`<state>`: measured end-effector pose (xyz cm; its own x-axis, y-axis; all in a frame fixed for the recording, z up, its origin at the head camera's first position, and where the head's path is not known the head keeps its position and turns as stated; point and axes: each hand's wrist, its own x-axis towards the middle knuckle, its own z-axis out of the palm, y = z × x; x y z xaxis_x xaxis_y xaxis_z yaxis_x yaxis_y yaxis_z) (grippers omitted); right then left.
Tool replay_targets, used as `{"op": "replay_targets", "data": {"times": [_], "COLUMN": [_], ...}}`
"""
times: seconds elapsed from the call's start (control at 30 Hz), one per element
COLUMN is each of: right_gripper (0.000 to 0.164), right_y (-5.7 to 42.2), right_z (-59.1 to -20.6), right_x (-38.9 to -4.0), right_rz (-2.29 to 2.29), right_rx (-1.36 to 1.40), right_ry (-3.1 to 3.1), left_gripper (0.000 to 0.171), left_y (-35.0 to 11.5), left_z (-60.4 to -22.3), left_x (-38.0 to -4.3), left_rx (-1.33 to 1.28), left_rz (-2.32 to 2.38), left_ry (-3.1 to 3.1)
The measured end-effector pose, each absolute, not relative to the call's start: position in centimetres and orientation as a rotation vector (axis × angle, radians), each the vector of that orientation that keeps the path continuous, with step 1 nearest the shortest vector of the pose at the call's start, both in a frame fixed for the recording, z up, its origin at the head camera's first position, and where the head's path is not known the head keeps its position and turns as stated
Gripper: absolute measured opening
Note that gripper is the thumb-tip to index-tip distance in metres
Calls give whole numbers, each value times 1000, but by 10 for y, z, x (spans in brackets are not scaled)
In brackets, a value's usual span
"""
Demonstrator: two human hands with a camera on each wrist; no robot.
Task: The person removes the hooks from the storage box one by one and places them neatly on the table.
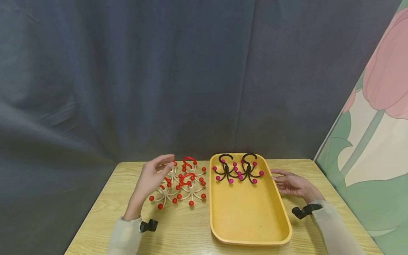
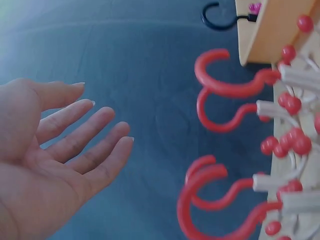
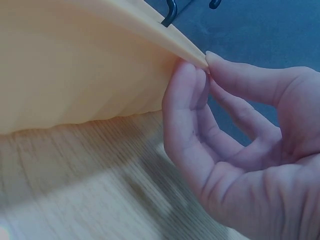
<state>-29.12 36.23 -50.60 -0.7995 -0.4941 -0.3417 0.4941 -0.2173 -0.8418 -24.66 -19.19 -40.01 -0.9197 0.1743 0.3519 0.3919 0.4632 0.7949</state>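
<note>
My left hand hovers above the left part of the table, fingers extended and holding nothing, as the left wrist view also shows. Right beside it stand several white multi-arm hanging hooks with red balls and red top hooks. They are close together, and the hand partly hides those at the left. A yellow tray lies right of them, with two black multi-arm hooks with magenta balls upright at its far end. My right hand pinches the tray's right rim between thumb and fingers.
A light wooden table carries everything. Behind its far edge hangs a dark grey-blue curtain. On the right is a panel with a large flower print. The tray's near half shows its bare floor.
</note>
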Motion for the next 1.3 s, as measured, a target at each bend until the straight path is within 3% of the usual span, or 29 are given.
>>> {"op": "replay_targets", "data": {"times": [0.43, 0.83, 1.3], "right_gripper": [34, 34, 35], "right_y": [363, 364, 363], "right_z": [-504, -506, -505], "right_x": [-290, -293, -292], "right_rz": [-2043, -2027, -2040], "right_rx": [11, -17, -2], "right_ry": [1437, 1441, 1440], "left_gripper": [32, 34, 49], "left_y": [-125, -67, -13], "left_z": [-390, -412, -434], "left_x": [-264, -293, -313], "left_rx": [-646, -616, -445], "left_rz": [-1477, -1552, -1538], "left_ry": [-2493, -2529, -2642]}}
